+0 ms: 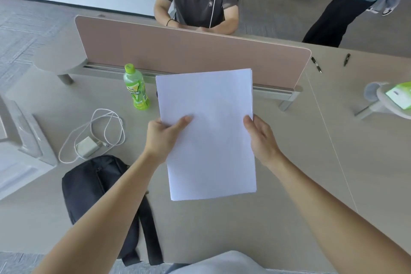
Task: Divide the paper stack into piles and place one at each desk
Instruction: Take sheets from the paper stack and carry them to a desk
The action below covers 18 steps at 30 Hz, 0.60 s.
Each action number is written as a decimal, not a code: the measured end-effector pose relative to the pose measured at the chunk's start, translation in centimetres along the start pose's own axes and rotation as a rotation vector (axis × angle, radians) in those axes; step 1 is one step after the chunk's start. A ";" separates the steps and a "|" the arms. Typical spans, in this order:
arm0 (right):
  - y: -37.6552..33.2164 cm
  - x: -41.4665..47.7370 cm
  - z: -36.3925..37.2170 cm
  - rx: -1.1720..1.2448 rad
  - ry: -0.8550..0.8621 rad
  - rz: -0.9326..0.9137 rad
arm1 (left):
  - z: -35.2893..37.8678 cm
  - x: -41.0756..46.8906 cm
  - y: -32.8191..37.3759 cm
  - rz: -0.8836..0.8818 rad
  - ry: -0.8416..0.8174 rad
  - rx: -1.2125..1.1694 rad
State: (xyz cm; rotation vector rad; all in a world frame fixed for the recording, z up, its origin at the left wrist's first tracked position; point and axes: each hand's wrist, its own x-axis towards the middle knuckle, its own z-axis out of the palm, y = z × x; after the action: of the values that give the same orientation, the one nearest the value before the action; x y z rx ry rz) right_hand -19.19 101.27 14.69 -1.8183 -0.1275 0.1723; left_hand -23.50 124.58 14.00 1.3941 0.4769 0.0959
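A stack of white paper is held flat above the beige desk, in the middle of the head view. My left hand grips its left edge, thumb on top of the sheets and fingers underneath. My right hand holds the right edge, thumb up against the side of the stack. The far end of the stack reaches the pink divider panel.
A green drink bottle stands left of the stack. A white charger with coiled cable and a black bag lie at the left. Two pens lie at the far right. One person sits behind the divider, another stands at the right.
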 end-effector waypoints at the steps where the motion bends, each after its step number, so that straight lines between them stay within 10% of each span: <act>1: 0.3 0.1 0.2 -0.019 0.022 -0.008 | 0.0 0.3 0.0 -0.044 -0.016 -0.034; 8: 4.1 1.3 1.8 -0.183 0.083 0.159 | -0.5 2.6 -4.1 -0.430 0.038 0.060; 18: 7.5 5.6 7.0 -0.247 0.060 0.341 | -2.1 8.6 -7.4 -0.331 0.208 0.374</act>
State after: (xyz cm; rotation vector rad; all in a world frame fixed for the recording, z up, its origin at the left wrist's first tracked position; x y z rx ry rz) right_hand -15.05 107.00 5.46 -2.0807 0.2146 0.3547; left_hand -18.07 128.02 4.42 1.6566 0.9283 -0.1252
